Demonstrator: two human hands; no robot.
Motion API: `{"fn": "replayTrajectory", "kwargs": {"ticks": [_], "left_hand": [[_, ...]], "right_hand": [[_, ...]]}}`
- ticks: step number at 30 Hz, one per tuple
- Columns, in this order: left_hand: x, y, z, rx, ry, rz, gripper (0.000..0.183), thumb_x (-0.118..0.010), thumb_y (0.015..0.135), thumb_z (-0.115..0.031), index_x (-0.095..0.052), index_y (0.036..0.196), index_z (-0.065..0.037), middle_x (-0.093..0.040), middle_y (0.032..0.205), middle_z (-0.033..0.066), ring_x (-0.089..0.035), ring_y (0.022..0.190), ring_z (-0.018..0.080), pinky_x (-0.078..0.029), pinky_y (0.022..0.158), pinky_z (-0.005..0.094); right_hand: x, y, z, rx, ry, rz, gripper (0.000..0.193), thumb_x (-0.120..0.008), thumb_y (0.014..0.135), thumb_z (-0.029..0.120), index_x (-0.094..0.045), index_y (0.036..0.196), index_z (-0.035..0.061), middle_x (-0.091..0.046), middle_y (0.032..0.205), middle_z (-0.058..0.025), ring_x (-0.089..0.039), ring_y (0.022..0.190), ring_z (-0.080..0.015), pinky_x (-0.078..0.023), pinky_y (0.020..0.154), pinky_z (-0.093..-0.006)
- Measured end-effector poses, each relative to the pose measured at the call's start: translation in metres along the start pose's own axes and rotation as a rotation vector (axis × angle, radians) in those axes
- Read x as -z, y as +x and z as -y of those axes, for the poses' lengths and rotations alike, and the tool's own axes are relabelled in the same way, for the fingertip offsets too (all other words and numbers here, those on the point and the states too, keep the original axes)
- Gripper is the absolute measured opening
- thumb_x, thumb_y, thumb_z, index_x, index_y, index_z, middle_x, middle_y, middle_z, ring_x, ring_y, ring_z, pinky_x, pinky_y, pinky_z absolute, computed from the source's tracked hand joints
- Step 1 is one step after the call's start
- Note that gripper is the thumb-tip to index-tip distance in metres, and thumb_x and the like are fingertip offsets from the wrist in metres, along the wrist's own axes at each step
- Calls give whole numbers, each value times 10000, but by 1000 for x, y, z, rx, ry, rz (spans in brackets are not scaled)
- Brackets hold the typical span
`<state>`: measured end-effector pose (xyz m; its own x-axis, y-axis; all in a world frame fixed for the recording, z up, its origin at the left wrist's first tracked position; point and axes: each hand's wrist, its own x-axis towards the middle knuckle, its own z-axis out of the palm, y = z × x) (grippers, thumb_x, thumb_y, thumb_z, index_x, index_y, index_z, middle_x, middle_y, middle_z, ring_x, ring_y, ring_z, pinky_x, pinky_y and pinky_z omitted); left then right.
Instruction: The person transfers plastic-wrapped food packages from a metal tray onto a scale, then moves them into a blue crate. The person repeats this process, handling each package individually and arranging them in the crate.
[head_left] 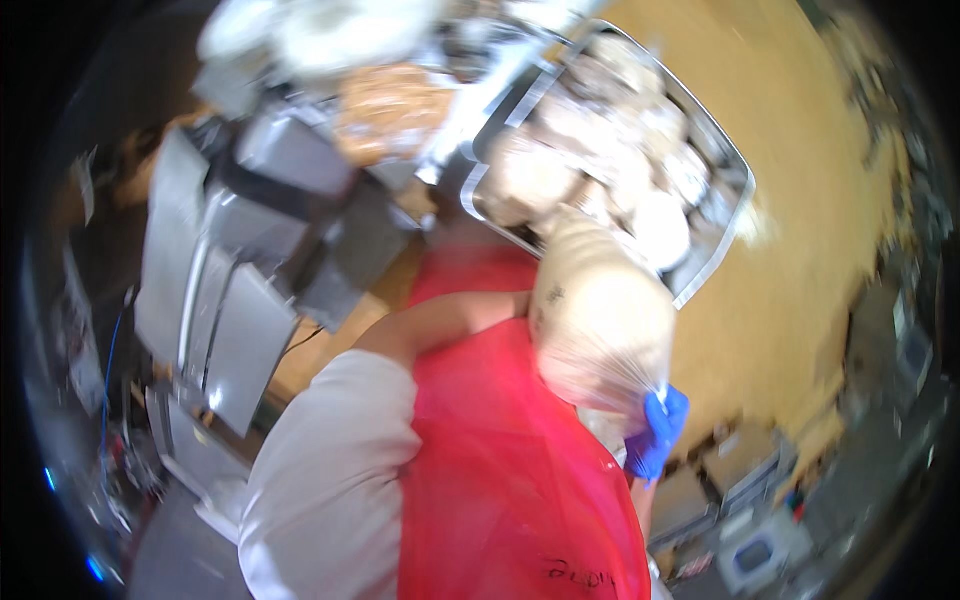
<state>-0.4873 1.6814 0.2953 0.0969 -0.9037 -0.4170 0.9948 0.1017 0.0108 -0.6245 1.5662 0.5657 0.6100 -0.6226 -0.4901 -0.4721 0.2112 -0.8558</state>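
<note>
A clear plastic bag [605, 315], filled with a big, pale, rounded mass, rests against my red apron [480, 420]. Its plastic is drawn together in creases at the lower right. There my right hand [654, 430], in a blue glove, is closed on the gathered end. My left forearm [450, 325] is bent across my front toward the bag's left side, and the left hand is hidden behind the bag. Just beyond the bag is a metal-rimmed tub [715, 270], holding several similar pale bundles [600, 140], blurred by motion.
Grey metal panels or bins [230, 290] stand at the left. An orange-brown wrapped bundle [395, 110] lies at the upper left beside blurred white bags [350, 35]. Tan floor [790, 130] stretches to the right. Cardboard boxes [740, 455] sit at the lower right.
</note>
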Motion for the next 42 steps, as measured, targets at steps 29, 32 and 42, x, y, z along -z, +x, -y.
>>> {"fn": "replayTrajectory", "kwargs": {"ticks": [29,32,42], "left_hand": [[50,-736,180,-1861,-452,202,538,-244,986,-471,-404,1345,-103,-488,1319,117,-494,1178,308,-416,991,487],[78,-773,171,-1954,-355,281,555,-252,983,-484,-375,1369,-105,-452,1360,116,-462,1216,306,-398,1008,488],[196,-961,120,-2519,250,-573,538,-358,982,-367,-273,1438,-94,-367,1430,133,-388,1293,273,-351,1075,429]], "right_hand": [[-577,-433,-22,-310,-164,1593,145,-626,834,143,-618,848,-1,-651,790,-105,-644,696,-212,-533,666,-315],[-631,-480,-27,21,-385,1560,147,-654,820,176,-607,738,64,-588,674,-46,-582,601,-164,-461,555,-275],[-800,-699,-76,1212,-526,1810,382,-684,778,296,-648,849,-77,-630,777,-116,-553,689,-189,-449,668,-327]]}}
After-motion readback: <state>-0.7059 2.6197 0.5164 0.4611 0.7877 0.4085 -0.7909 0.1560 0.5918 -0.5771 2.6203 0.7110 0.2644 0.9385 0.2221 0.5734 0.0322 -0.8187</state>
